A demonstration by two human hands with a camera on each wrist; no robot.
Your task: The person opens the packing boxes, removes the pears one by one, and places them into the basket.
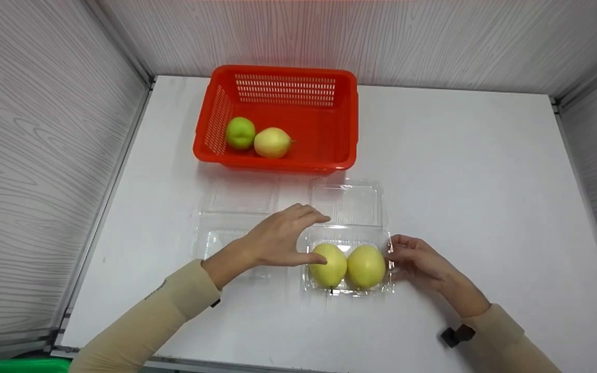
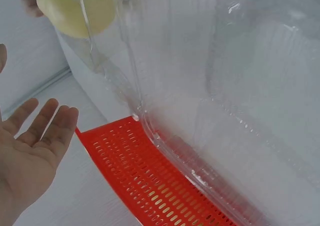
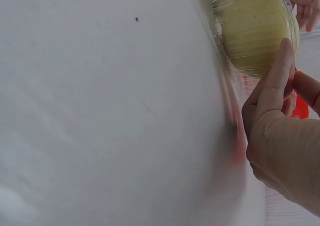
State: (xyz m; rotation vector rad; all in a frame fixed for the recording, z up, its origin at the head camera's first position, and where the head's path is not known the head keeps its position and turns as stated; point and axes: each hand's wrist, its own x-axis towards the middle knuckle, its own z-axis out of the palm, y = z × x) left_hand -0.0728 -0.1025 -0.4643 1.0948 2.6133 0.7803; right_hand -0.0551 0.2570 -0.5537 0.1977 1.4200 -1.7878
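Note:
Two yellow pears point(image 1: 328, 265) point(image 1: 366, 266) sit side by side in the base of a clear plastic clamshell box point(image 1: 350, 234), whose lid point(image 1: 347, 202) lies folded back. My left hand point(image 1: 285, 235) hovers over the box's left side, thumb and fingers spread wide, the thumb overlapping the left pear in the head view. It holds nothing; the left wrist view shows its fingers point(image 2: 47, 123) extended. At the box's right wall, my right hand point(image 1: 423, 261) pinches the rim. One finger point(image 3: 277, 80) lies along the outside of the wall in the right wrist view.
Behind the box stands a red plastic basket point(image 1: 353, 119) holding a green apple point(image 1: 240, 133) and a pale yellow pear point(image 1: 272, 142). A second open clear clamshell box point(image 1: 215, 223) lies to the left, partly under my left forearm. Wood-patterned panels point(image 1: 44, 129) border the white table point(image 1: 474, 181).

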